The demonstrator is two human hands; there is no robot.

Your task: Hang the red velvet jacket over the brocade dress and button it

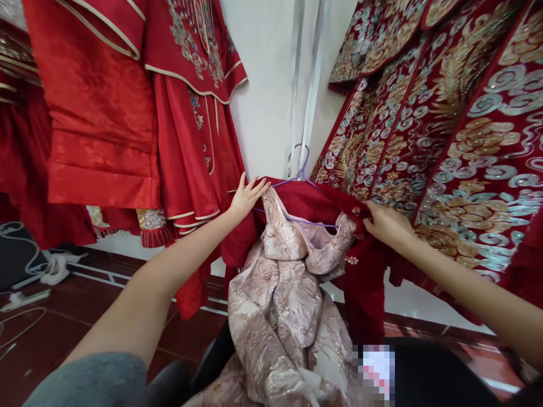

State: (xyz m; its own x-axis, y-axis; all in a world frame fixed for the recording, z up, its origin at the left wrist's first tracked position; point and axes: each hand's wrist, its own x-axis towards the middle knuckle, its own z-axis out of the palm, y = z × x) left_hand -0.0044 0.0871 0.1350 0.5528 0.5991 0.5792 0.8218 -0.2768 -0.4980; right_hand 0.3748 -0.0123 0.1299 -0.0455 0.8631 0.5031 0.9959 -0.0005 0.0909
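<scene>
One pink dress shows crinkled, glittering folds.

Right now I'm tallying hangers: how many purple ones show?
1: purple hanger, between left hand and right hand, partly covered by the red garment. Others may be hidden.

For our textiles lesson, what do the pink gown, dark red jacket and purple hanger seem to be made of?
Pink gown: probably brocade with metallic sheen; raised, glinting patterns show.
Dark red jacket: perhaps velvet, since it looks soft and mostly matte.
Purple hanger: likely plastic-coated wire, smooth-looking, thin and evenly coloured; bare plastic is possible.
</scene>
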